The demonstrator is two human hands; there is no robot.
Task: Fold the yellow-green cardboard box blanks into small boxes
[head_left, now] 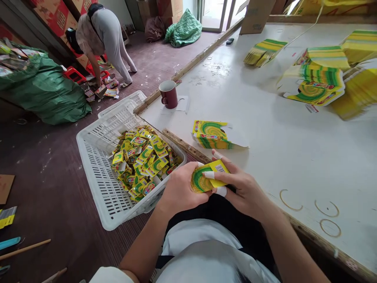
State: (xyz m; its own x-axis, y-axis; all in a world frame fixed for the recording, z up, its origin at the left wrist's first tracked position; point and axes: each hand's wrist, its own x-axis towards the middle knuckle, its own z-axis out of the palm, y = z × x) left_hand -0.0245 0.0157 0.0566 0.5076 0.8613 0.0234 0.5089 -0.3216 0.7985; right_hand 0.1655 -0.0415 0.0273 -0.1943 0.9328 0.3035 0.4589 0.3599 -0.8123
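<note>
Between both hands, above my lap at the table's edge, is a small yellow and green cardboard box (203,179). My left hand (182,186) grips its left end, with the thumb on top. My right hand (235,182), with white tape on several fingertips, holds the right end near the barcode. Just beyond the hands, a stack of flat, unfolded box blanks (210,133) lies on the white table (259,157). To the left, a white plastic basket (98,188) holds many small folded boxes (147,157) of the same print.
A dark red mug (169,94) stands at the table's left edge. More stacks of blanks (319,84) and several rubber bands (330,228) lie on the table. A person (103,35) bends over scattered cartons near a green sack (50,90). Sticks (26,249) lie at lower left.
</note>
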